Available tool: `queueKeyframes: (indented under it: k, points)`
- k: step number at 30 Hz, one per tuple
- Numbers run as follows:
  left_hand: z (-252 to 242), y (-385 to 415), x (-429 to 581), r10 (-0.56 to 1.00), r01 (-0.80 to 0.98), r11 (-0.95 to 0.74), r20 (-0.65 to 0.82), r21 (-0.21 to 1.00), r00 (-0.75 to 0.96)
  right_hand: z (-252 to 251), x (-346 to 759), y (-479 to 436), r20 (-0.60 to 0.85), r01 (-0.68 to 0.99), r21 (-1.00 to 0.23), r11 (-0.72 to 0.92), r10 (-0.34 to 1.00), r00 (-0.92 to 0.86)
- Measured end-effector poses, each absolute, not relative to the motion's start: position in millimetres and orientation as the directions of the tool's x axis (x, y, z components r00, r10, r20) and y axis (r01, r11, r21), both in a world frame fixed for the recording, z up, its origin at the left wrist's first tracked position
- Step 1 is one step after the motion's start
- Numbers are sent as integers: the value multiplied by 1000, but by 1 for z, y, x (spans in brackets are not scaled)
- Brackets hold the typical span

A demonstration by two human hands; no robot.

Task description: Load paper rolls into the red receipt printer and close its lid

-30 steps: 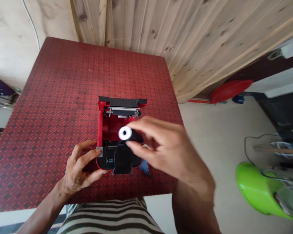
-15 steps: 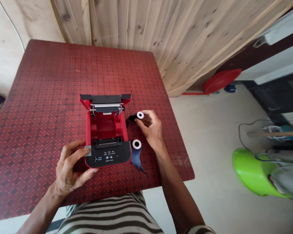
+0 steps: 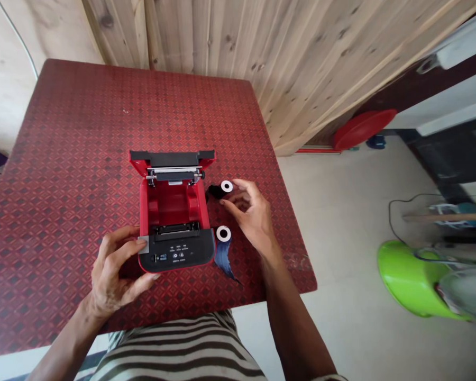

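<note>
A small red and black printer point(image 3: 174, 248) stands on the patterned red table with its lid point(image 3: 172, 159) tilted up, the red bay inside bare. My left hand point(image 3: 117, 270) grips the printer's front left corner, a finger on the grey tab point(image 3: 143, 244) and the thumb under the front edge. On the right, my right hand point(image 3: 252, 211) has thumb and fingers apart around a small roll point(image 3: 226, 187) with a white end and dark ribbon; a fingertip is at its edge. Nearer me, a second roll point(image 3: 223, 234) trails a loose blue ribbon point(image 3: 223, 260).
The table point(image 3: 83, 127) meets a wooden plank wall point(image 3: 206, 37) at the back. Past its right edge, a green bucket point(image 3: 400, 275) and a red basin point(image 3: 363, 129) are on the floor side. A dark cable point(image 3: 394, 200) loops there.
My right thumb has come away from the small roll, and the hand has shifted slightly to the right. My left hand keeps its place on the printer.
</note>
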State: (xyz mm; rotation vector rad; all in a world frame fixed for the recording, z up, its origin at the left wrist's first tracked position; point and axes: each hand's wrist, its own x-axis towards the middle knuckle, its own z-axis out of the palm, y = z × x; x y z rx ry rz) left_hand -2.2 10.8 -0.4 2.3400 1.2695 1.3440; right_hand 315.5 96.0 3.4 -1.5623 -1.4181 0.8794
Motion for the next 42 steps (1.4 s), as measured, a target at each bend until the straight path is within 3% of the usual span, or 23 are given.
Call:
queueKeyframes:
  k: [2, 7, 12, 17, 23, 27, 30, 42]
  points:
    - [0, 11, -2, 737, 588, -626, 635, 513, 232, 13, 326, 81, 14, 459, -888, -27, 996, 87]
    - [0, 11, -1, 741, 587, -624, 629, 516, 235, 24, 335, 47, -124, 499, -866, 15, 962, -244]
    - [1, 11, -1, 747, 607, -612, 623, 507, 232, 22, 318, 42, -29, 514, -849, 118, 963, -269]
    - [0, 9, 0, 748, 614, -610, 620, 502, 236, 78, 316, 42, 82, 502, -822, 268, 929, -362]
    - [-1, 7, 0, 755, 609, -606, 611, 511, 238, 112, 260, 65, 248, 676, -452, 582, 810, -531]
    - [-3, 5, 0, 769, 605, -597, 590, 527, 245, 97, 221, 86, 139, 715, -201, 670, 742, -656]
    - [-3, 5, 1, 772, 600, -594, 589, 535, 239, 89, 209, 94, 80, 735, -107, 669, 743, -665]
    - [0, 6, 2, 779, 598, -588, 580, 544, 238, 78, 199, 120, -132, 795, -140, 591, 784, -606]
